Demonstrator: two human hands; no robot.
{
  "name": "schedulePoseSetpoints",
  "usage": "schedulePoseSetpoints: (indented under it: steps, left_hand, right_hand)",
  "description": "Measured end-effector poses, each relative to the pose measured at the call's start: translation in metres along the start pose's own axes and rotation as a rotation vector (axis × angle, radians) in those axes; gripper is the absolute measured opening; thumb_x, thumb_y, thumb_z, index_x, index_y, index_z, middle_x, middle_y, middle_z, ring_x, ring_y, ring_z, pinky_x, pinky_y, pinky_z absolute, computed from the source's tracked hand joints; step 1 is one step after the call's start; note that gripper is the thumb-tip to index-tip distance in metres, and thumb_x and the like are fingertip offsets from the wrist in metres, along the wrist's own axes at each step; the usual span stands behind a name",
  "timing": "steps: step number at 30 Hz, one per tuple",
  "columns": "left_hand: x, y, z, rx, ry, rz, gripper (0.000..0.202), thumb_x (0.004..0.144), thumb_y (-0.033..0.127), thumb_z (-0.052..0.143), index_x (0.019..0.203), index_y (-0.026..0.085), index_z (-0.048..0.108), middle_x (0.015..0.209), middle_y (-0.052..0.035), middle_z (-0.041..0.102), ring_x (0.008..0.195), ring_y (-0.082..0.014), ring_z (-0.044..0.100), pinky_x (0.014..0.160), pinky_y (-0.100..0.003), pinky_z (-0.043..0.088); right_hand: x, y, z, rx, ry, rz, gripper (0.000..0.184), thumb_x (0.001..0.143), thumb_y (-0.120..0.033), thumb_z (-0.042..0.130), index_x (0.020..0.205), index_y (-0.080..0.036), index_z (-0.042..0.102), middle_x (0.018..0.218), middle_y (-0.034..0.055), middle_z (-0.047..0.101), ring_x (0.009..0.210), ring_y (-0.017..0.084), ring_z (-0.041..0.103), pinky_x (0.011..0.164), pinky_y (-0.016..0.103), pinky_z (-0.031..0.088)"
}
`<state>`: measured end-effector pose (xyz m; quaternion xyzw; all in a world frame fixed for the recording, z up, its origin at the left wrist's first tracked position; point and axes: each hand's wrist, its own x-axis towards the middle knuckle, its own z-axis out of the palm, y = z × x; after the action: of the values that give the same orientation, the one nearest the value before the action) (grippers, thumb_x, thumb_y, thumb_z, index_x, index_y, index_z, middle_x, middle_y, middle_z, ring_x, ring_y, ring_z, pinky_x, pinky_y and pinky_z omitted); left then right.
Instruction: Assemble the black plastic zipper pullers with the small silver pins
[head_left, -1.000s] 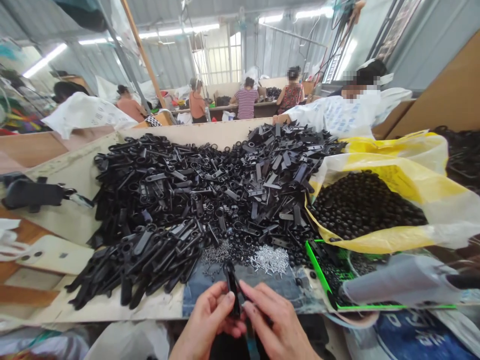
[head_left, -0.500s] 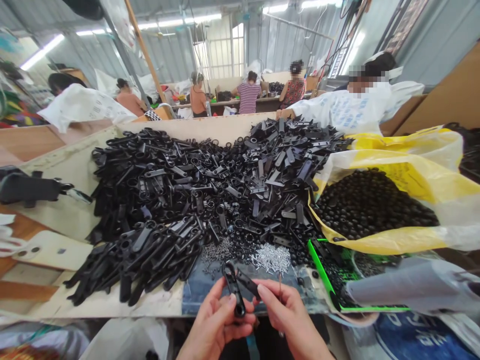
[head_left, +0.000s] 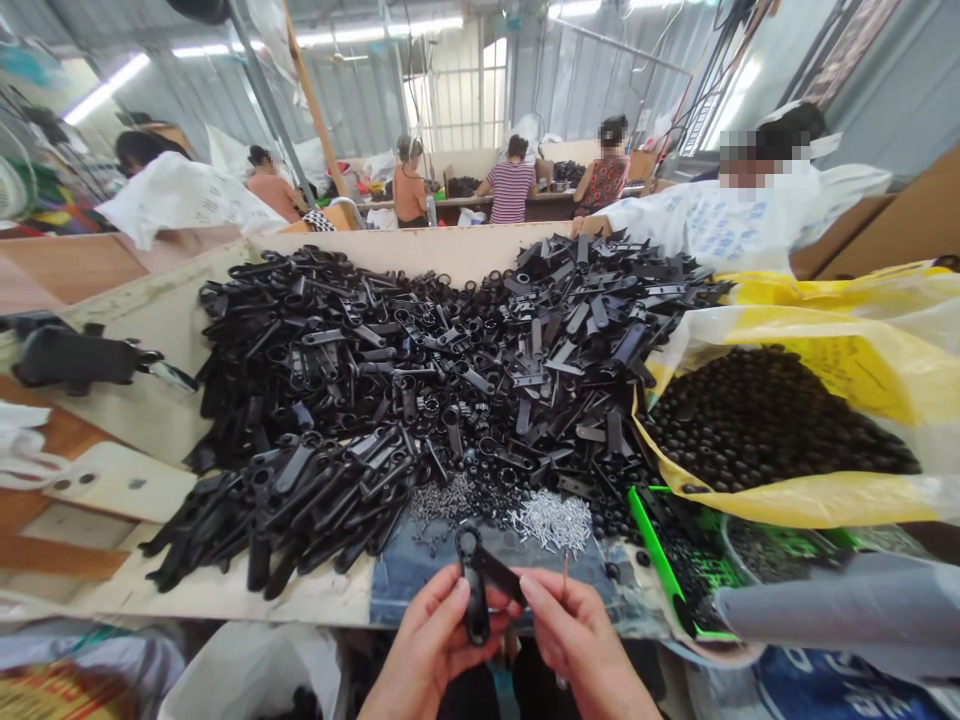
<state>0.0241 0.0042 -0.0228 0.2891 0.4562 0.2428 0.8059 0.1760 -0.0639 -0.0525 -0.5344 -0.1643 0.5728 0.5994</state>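
Note:
My left hand (head_left: 429, 640) grips a black plastic handle (head_left: 476, 605) with a ring at its far end, thumb along its side. In my right hand (head_left: 576, 632), thumb and fingers pinch a flat black strip (head_left: 501, 578). The strip slants across the ring-ended handle near its ring; whether the two touch is unclear. A thin metal rod (head_left: 565, 568) sticks up from my right fingers, its other end showing below the hand. Beyond my hands lie silver pins (head_left: 551, 521) and darker small metal parts (head_left: 442, 497) on a dark mat (head_left: 409, 570).
Black ring-ended parts (head_left: 360, 340) are heaped across the table, flat ones (head_left: 570, 330) at right. A yellow-white bag (head_left: 787, 505) of black beads stands right, above a green tray (head_left: 652, 545). A phone (head_left: 124, 483) lies left. Several people sit at benches behind.
The view has shifted slightly, so the bench sits further right in the picture. The flat strip and the ring-ended handle have turned a little in my hands, both still held.

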Motion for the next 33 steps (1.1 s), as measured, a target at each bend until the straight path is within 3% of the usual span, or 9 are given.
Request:
schedulePoseSetpoints:
  steps: [4,8,10,12,14,21,24,27,33]
  left_hand:
    - [0.003,-0.004,-0.002,-0.044,0.045,0.035,0.050,0.068,0.052,0.088,0.099,0.015,0.077,0.097,-0.0145,0.082,0.099,-0.0289,0.076,0.091,-0.038,0.057]
    - [0.005,-0.007,-0.002,-0.064,0.097,0.049,0.051,0.069,0.051,0.088,0.102,0.015,0.075,0.096,-0.0145,0.083,0.100,-0.0298,0.077,0.090,-0.038,0.057]
    - [0.006,-0.009,-0.002,-0.075,0.120,0.054,0.053,0.068,0.050,0.089,0.105,0.015,0.074,0.097,-0.0145,0.082,0.100,-0.0303,0.076,0.089,-0.039,0.058]
    - [0.007,-0.011,-0.001,-0.098,0.135,0.056,0.058,0.067,0.049,0.090,0.110,0.016,0.071,0.100,-0.0151,0.082,0.101,-0.0307,0.076,0.086,-0.040,0.059]
    - [0.008,-0.013,0.000,-0.136,0.133,0.055,0.064,0.065,0.047,0.092,0.116,0.016,0.068,0.101,-0.0159,0.081,0.100,-0.0307,0.076,0.084,-0.040,0.059]
    - [0.014,-0.022,-0.002,-0.215,0.152,0.073,0.065,0.063,0.042,0.094,0.118,0.019,0.067,0.099,-0.0101,0.081,0.089,-0.0250,0.076,0.077,-0.035,0.060]
    - [0.016,-0.027,-0.003,-0.246,0.185,0.071,0.064,0.063,0.036,0.095,0.119,0.021,0.068,0.100,-0.0094,0.081,0.098,-0.0265,0.075,0.084,-0.035,0.059]
    - [0.016,-0.029,-0.002,-0.258,0.152,0.075,0.059,0.062,0.036,0.095,0.115,0.019,0.072,0.107,-0.0142,0.081,0.113,-0.0320,0.071,0.094,-0.040,0.057]
    - [0.011,-0.027,0.001,-0.243,0.078,0.081,0.057,0.061,0.043,0.094,0.110,0.018,0.078,0.109,-0.0164,0.081,0.116,-0.0345,0.070,0.101,-0.043,0.054]
  right_hand:
    - [0.001,0.002,-0.002,0.027,0.016,0.003,0.063,0.062,-0.068,0.086,0.092,-0.013,0.082,0.061,0.0002,0.061,0.042,0.002,0.024,0.040,0.018,0.019]
    - [0.004,0.010,-0.010,-0.024,0.052,-0.057,0.062,0.068,-0.069,0.082,0.098,-0.015,0.083,0.052,-0.0043,0.049,0.041,0.004,0.025,0.039,0.018,0.022]
    - [0.004,0.013,-0.012,-0.128,0.076,-0.160,0.057,0.072,-0.068,0.080,0.099,-0.019,0.083,0.055,-0.0019,0.052,0.044,0.008,0.035,0.040,0.020,0.030]
    - [0.001,0.014,-0.011,-0.246,0.093,-0.308,0.046,0.077,-0.063,0.078,0.099,-0.023,0.084,0.071,0.0034,0.064,0.056,0.014,0.052,0.048,0.024,0.042]
    - [-0.003,0.012,-0.007,-0.328,0.109,-0.431,0.038,0.082,-0.058,0.075,0.103,-0.027,0.083,0.084,0.0057,0.069,0.067,0.018,0.059,0.057,0.026,0.049]
    - [-0.010,0.008,0.000,-0.600,0.038,-0.595,0.028,0.090,-0.041,0.072,0.113,-0.029,0.080,0.089,0.0063,0.072,0.053,0.013,0.059,0.050,0.023,0.051]
    - [-0.009,0.013,-0.002,-0.686,0.019,-0.650,0.029,0.089,-0.035,0.074,0.118,-0.030,0.079,0.092,0.0069,0.074,0.048,0.012,0.059,0.046,0.021,0.052]
    - [-0.009,0.017,-0.002,-0.712,0.013,-0.689,0.031,0.089,-0.033,0.073,0.120,-0.032,0.078,0.093,0.0068,0.076,0.044,0.011,0.056,0.044,0.021,0.053]
    - [-0.011,0.022,-0.004,-0.700,0.014,-0.693,0.032,0.088,-0.031,0.074,0.120,-0.034,0.078,0.096,0.0067,0.077,0.043,0.012,0.056,0.043,0.021,0.053]
